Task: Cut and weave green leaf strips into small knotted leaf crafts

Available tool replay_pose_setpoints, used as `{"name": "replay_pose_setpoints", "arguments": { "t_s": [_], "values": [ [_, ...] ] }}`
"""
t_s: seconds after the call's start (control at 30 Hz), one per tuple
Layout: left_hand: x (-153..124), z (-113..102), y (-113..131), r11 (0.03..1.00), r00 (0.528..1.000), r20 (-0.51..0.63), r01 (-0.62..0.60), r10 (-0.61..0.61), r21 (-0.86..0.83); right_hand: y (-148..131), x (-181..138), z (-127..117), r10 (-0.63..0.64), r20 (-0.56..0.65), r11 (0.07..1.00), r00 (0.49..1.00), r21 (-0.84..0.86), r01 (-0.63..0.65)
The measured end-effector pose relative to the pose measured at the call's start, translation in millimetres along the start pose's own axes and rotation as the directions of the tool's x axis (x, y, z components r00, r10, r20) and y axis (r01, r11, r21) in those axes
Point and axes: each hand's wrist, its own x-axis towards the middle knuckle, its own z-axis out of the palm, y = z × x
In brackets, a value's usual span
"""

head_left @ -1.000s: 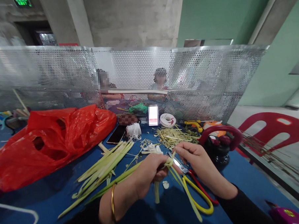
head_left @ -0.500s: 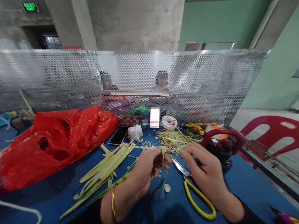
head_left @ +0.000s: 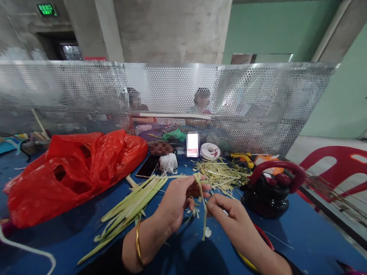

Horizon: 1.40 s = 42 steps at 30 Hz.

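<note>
We are pinching a thin green strip between both hands, just left of the black pot with the red handle. Our left hand is clenching its grip on the strip's folded top end, thumb and fingertips pressing together. Our right hand is grasping the same strip a little lower, thumb against forefinger, and the two hands are nearly touching. The strip is hanging roughly upright from both grips, its pale lower end dangling close over the blue bench, nearer to us than the pot. A gold bangle is sitting on our left wrist. Scissors with red and yellow handles are lying in front of the pot, mostly hidden under our right wrist. A heap of scraps is lying just left of the pot, beyond our hands. Farther left of the pot a bundle of leaves is lying slantwise, and well left of the pot a red bag is slumping. Beyond the pot and to its left, a phone, a ball of string and a tape roll are lying at the foot of a perforated screen, with two people sitting behind it. A red chair is standing right of the pot.
</note>
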Motion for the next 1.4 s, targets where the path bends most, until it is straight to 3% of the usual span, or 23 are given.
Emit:
{"name": "replay_pose_setpoints", "arguments": {
  "t_s": [0.1,0.23,0.33,0.47,0.7,0.9,1.07,1.2,1.4],
  "values": [
    [-1,1,0,1.000,1.000,0.006,-0.020,0.020,0.007,0,1,3,0.002,-0.025,1.000,1.000,0.030,-0.002],
    [-2,2,-7,1.000,0.998,0.057,-0.003,0.002,0.030,3,5,9,0.066,0.141,0.961,0.988,0.259,-0.101],
    [0,0,-7,0.999,0.998,0.065,-0.018,0.016,0.028,2,5,8,0.082,0.136,0.940,0.987,0.319,-0.122],
    [0,-2,-3,0.999,0.997,0.065,-0.031,0.029,0.029,-2,3,5,0.104,0.042,0.948,0.994,0.296,-0.112],
    [-2,0,-2,0.999,0.996,0.091,0.002,-0.007,0.047,-1,3,7,0.109,0.127,0.944,0.986,0.298,-0.142],
    [6,-10,5,0.996,0.995,0.071,0.078,-0.075,-0.040,-6,-2,-1,0.047,0.033,0.993,0.998,0.103,-0.050],
    [10,-14,8,0.998,0.996,0.062,0.064,-0.064,-0.001,-14,-6,-10,0.003,0.122,1.000,0.993,-0.031,0.000],
    [9,-14,10,0.997,0.997,0.074,0.023,-0.029,0.079,-17,-6,-16,-0.016,0.226,0.999,0.974,-0.035,0.024],
    [6,-17,9,0.999,0.990,0.141,0.021,-0.024,0.025,-10,-1,-12,0.012,0.188,0.998,0.982,-0.063,0.000]
  ]
}}
